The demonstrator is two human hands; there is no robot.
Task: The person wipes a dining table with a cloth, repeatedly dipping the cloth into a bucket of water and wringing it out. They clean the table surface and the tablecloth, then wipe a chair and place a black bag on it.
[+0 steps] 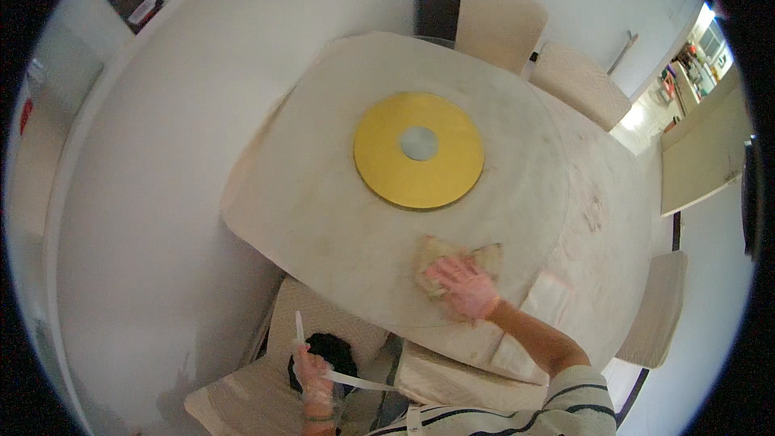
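Note:
A beige cloth (431,249) lies bunched on the pale dining table (303,194), near its front edge. My right hand (465,287) presses on this cloth with the fingers spread over it, blurred by motion. Below the table's front left edge, my left hand (313,369) is closed around a white strip (363,382). One end of the strip sticks up above the fist, and the other runs right toward my striped top. Something black (332,348), perhaps a bag or cloth, shows just behind my left hand. A yellow round turntable (387,175) with a grey centre disc (419,143) sits mid-table.
A folded white cloth (545,300) lies on the table's right side. Covered chairs stand around it, including a front left chair (242,396), a front chair (466,378), a right chair (660,309) and a far chair (499,21). A white wall (181,163) borders the left.

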